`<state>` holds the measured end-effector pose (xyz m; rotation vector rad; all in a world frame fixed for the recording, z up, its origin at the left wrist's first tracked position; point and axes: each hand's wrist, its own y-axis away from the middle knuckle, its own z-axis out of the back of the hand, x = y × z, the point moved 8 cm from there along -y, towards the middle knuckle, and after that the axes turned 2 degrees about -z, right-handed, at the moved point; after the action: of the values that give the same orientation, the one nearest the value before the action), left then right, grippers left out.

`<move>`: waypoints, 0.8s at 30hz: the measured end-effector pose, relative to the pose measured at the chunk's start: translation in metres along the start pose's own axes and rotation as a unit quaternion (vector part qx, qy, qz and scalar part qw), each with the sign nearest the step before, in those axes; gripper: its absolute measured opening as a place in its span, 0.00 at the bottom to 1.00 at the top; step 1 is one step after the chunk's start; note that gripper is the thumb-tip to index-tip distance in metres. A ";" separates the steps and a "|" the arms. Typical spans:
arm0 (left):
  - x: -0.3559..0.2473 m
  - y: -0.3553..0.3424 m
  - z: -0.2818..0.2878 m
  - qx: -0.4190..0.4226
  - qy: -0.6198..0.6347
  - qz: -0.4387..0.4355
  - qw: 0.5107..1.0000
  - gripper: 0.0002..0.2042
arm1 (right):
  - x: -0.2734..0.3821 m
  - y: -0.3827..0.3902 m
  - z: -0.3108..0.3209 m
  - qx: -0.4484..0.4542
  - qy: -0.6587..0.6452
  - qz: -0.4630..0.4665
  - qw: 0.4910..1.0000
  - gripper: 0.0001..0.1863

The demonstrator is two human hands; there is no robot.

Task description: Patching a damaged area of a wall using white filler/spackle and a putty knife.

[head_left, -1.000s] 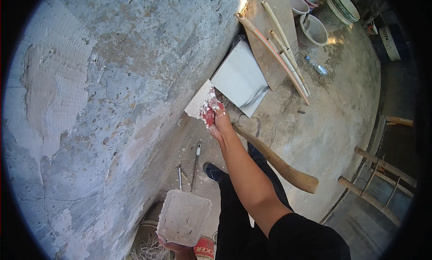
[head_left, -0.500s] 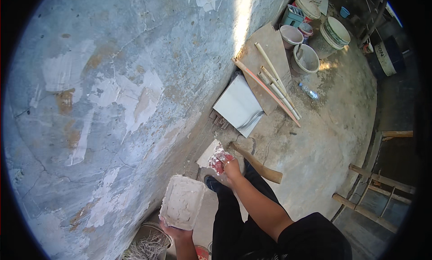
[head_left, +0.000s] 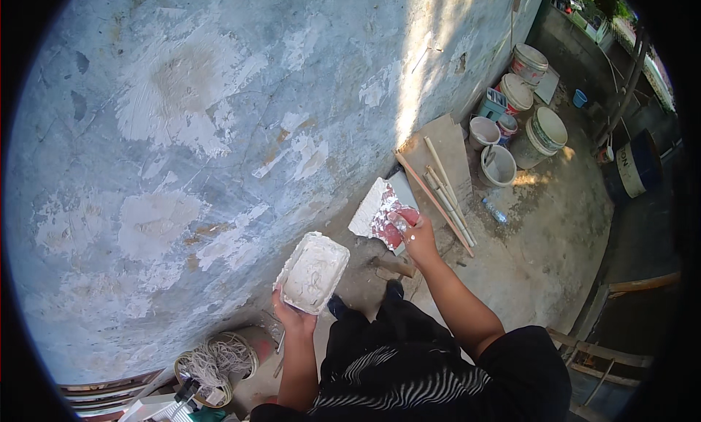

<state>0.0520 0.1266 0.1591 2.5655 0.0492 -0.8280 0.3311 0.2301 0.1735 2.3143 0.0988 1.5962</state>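
Note:
A rectangular tub [head_left: 333, 250], crusted with white putty and holding some in its bottom, rests in my left hand [head_left: 293, 316]. That hand grips it from below and the near left side, fingers partly hidden. My right hand [head_left: 416, 236] is closed on the red, putty-smeared handle of a wide putty knife [head_left: 374, 209]. White putty covers much of its blade, which is apart from both tub and wall. On my left rises a blue-grey wall [head_left: 241, 123] with rough whitish patches.
Bamboo and pipe lengths [head_left: 440, 196] lie on a brown board [head_left: 456, 148] by the wall. Beyond stand several buckets [head_left: 499, 166] and a plastic bottle [head_left: 495, 211]. A wooden handle [head_left: 394, 266] lies near my feet. Bottom left, a bucket holds tangled pale strands [head_left: 219, 360]. A wooden ladder [head_left: 599, 353] is at right.
My view has swung up, taking in more wall and yard. Tub and putty knife sit higher in view, the knife also farther right. Both hands keep their hold.

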 end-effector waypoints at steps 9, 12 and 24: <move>-0.011 0.034 -0.056 0.030 -0.013 -0.021 0.999 0.32 | 0.070 0.055 -0.042 0.171 0.137 0.109 0.970 0.06; -0.016 0.044 -0.072 0.061 -0.012 -0.026 0.998 0.34 | 0.096 0.058 -0.053 0.187 0.245 0.192 0.932 0.09; -0.018 0.053 -0.081 0.054 -0.035 -0.072 0.995 0.38 | 0.111 0.058 -0.067 0.190 0.266 0.212 0.921 0.10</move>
<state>0.0901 0.1150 0.2489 2.6570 0.1734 -0.9986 0.3032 0.2170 0.3124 2.1880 0.0332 2.6081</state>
